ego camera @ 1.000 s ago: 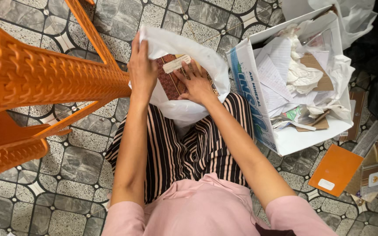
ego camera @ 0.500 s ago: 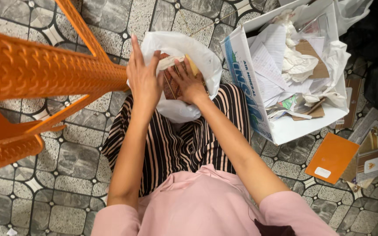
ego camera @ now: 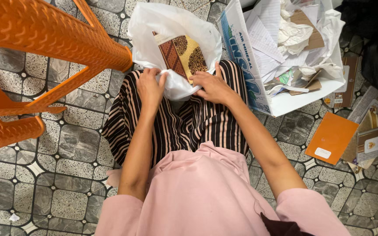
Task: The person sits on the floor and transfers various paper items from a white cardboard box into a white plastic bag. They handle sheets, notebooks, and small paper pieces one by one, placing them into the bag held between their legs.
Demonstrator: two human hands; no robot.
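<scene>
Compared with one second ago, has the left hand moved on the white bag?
Yes. The left hand went from the white bag's far rim to its near edge, by the lap.

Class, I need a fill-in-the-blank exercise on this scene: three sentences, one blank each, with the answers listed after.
1. Both hands, left hand and right hand, grip the near edge of a white plastic ____.
2. The patterned book lies ____ the bag.
3. The cardboard box of crumpled papers stands at the person's ____ side.

Missing words: bag; inside; right

tiled floor (ego camera: 75, 148) bears cardboard box (ego camera: 246, 83), orange booklet (ego camera: 331, 137).
</scene>
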